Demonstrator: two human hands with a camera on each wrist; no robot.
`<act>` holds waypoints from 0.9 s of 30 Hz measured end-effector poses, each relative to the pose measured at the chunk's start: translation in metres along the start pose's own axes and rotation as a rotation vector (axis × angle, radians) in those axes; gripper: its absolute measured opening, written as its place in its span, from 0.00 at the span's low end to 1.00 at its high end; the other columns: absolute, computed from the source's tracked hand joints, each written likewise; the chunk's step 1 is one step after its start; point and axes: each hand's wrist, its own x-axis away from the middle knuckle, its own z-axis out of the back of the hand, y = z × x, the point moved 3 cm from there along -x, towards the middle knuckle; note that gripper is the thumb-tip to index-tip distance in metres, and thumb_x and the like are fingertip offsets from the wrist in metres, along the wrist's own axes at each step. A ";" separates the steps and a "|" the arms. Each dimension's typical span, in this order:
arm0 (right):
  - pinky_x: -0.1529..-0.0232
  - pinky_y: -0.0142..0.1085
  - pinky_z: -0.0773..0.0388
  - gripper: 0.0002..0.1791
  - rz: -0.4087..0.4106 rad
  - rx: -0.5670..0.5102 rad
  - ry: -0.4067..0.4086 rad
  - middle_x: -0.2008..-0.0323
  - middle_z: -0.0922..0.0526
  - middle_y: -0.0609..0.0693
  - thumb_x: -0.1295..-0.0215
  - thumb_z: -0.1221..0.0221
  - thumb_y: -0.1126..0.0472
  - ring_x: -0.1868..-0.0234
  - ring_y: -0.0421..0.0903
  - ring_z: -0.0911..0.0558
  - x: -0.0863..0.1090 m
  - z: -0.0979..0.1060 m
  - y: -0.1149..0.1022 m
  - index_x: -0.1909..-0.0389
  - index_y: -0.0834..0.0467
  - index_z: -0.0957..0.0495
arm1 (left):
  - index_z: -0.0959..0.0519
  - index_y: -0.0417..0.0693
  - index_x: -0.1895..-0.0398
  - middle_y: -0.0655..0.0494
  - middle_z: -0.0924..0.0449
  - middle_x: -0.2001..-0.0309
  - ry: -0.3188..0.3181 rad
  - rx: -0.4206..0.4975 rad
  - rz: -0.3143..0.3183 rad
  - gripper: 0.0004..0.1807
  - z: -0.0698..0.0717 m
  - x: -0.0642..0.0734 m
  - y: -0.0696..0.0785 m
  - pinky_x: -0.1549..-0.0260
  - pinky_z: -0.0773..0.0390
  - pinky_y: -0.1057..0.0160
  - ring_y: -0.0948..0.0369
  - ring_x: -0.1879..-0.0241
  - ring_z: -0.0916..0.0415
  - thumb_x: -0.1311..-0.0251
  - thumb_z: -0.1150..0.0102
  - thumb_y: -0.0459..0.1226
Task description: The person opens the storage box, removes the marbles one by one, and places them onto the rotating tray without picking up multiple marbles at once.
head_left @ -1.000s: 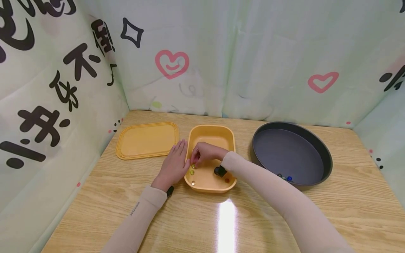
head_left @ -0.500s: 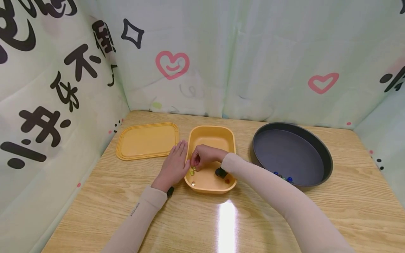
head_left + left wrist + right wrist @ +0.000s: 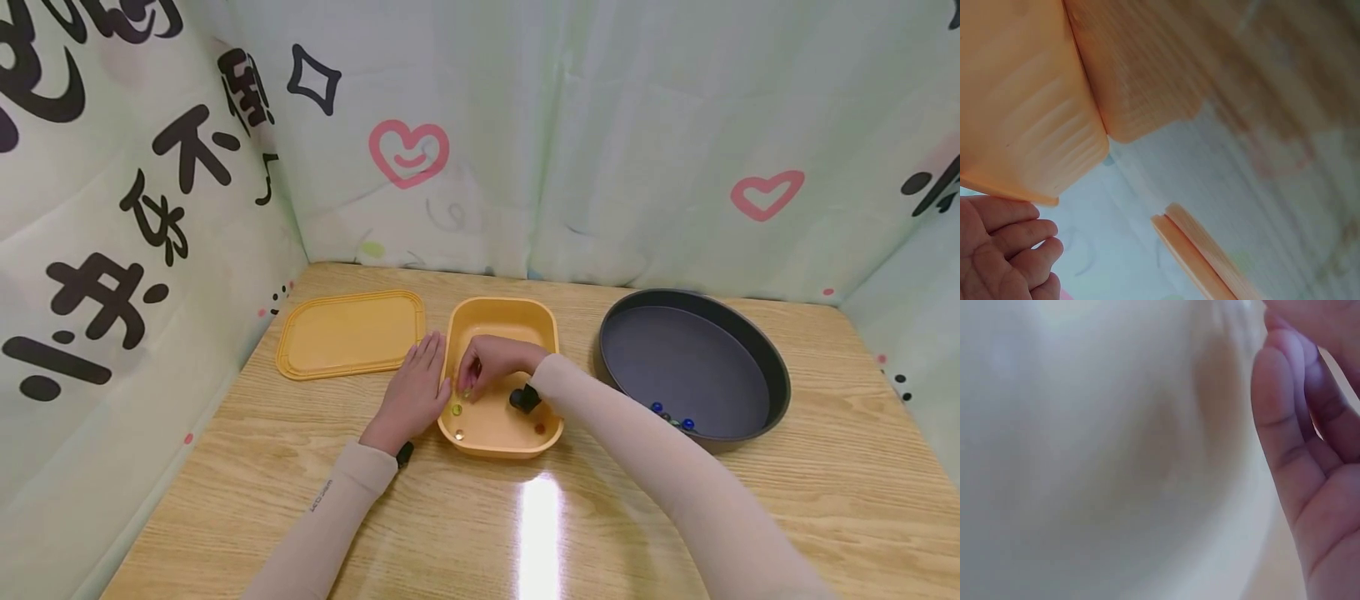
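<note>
In the head view, my left hand [image 3: 408, 387] lies with straight fingers along the left rim of a yellow-orange plastic box [image 3: 498, 433]. The left wrist view shows those fingers [image 3: 1022, 234] touching the box's edge. My right hand [image 3: 498, 358] reaches down inside the box, pinching a yellow-green marble [image 3: 467, 394] between thumb and fingertips. From the right wrist, the fingers [image 3: 1275, 394] appear curled, and the marble is hidden. Another yellow marble [image 3: 457, 410], a clear marble [image 3: 460, 435] and a reddish-brown marble [image 3: 540, 429] lie on the box floor.
Right of the box stands a round dark grey pan [image 3: 686, 358], with several blue and dark marbles [image 3: 687, 424] near its front wall, partly behind the right forearm. A yellow-orange lid [image 3: 352, 333] lies flat on the wooden table [image 3: 420, 517] at left. Printed curtains enclose the table.
My right hand has shifted slightly right, and the yellow-green marble at its fingertips has come away from the box's left wall. My left hand stays in place.
</note>
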 end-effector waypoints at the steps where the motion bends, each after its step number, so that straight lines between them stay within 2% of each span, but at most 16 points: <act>1: 0.68 0.24 0.24 0.06 0.000 -0.008 0.003 0.75 0.14 0.50 0.52 0.31 0.67 0.76 0.32 0.23 0.001 0.002 0.000 0.70 0.62 0.14 | 0.52 0.34 0.28 0.42 0.52 0.26 0.003 0.000 -0.001 0.34 0.000 0.000 0.000 0.27 0.53 0.52 0.51 0.26 0.56 0.31 0.59 0.43; 9: 0.68 0.25 0.23 0.07 0.009 -0.033 0.030 0.73 0.14 0.50 0.51 0.31 0.65 0.75 0.33 0.24 0.012 0.013 -0.001 0.69 0.62 0.14 | 0.52 0.34 0.28 0.42 0.52 0.26 0.015 -0.013 -0.004 0.34 -0.001 0.000 0.000 0.27 0.53 0.53 0.51 0.26 0.56 0.31 0.59 0.42; 16: 0.67 0.26 0.22 0.08 0.075 -0.055 0.077 0.73 0.14 0.53 0.50 0.32 0.68 0.74 0.33 0.24 0.027 0.023 -0.008 0.68 0.65 0.15 | 0.52 0.34 0.28 0.42 0.52 0.26 0.010 0.000 -0.002 0.35 0.000 0.001 0.002 0.27 0.53 0.52 0.50 0.26 0.55 0.32 0.58 0.42; 21: 0.67 0.27 0.22 0.09 0.113 -0.078 0.135 0.70 0.14 0.56 0.50 0.32 0.69 0.73 0.34 0.23 0.042 0.035 -0.012 0.67 0.66 0.16 | 0.52 0.34 0.28 0.41 0.52 0.27 0.013 0.000 -0.002 0.34 0.001 0.001 0.002 0.27 0.53 0.52 0.50 0.26 0.55 0.32 0.58 0.42; 27: 0.65 0.29 0.21 0.08 0.112 -0.078 0.217 0.69 0.14 0.54 0.49 0.33 0.67 0.71 0.35 0.21 0.067 0.050 -0.015 0.67 0.64 0.15 | 0.51 0.33 0.28 0.40 0.51 0.27 0.015 0.022 -0.002 0.34 0.001 0.001 0.002 0.27 0.52 0.52 0.49 0.26 0.55 0.32 0.57 0.41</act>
